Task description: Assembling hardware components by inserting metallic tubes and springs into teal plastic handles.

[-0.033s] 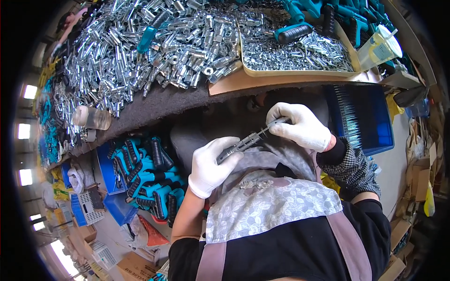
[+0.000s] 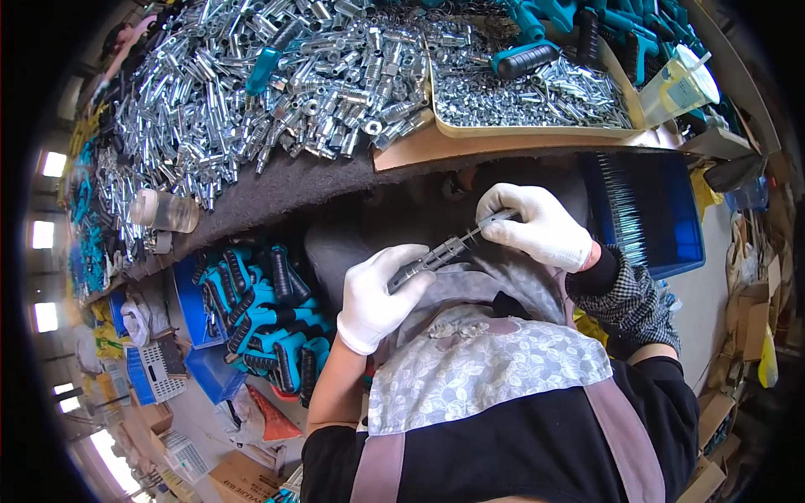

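- Well, nothing I can make out has shifted from a moment ago: both hands and the part stand just as they did, so the work in hand looks paused at the same point.
- Low over the lap, the left hand is curled closely around a metal tube, thumb on one side and fingers on the other.
- The right hand is narrow, thumb and fingers pinching a small metal piece; whether it is joined to the rod, I can't tell.
- That tube is dull grey with raised collars, tilted up toward the right hand, and a slim rod sticks out of its upper end.
- Beneath the hands spreads a pale, leaf-patterned apron.
- Off to the left sit teal-and-black handles; to the right, a blue bin holds thin rods.
- Beyond, shiny fittings heap the bench, next to a shallow tray of smaller pieces.
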Available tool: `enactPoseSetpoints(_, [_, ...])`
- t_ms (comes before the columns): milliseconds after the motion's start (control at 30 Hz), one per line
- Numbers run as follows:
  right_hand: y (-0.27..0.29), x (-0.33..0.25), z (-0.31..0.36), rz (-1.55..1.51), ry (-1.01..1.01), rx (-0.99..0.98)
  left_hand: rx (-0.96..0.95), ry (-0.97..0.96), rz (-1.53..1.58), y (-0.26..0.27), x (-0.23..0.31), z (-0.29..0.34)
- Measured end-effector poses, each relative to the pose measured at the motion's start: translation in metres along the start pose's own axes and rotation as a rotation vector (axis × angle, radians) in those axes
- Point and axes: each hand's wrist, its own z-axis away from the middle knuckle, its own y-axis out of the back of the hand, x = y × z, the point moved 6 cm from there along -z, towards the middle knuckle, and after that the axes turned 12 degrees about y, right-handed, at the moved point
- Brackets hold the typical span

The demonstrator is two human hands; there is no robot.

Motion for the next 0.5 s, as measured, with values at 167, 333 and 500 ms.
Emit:
enactPoseSetpoints(167, [-0.003, 0.001, 0.002, -0.106, -0.050, -0.044, -0.011, -0.009, 0.004, 0.000, -0.001, 0.000])
enactPoseSetpoints(333, [-0.014, -0.002, -0.002, 0.066, 0.223, -0.050, -0.036, -0.025, 0.044, -0.006, -0.001, -0.001])
enactPoseSetpoints(500, [-0.028, 0.005, 0.001, 0.153, 0.346, -0.047, -0.070, -0.066, 0.053, -0.009, -0.005, -0.002])
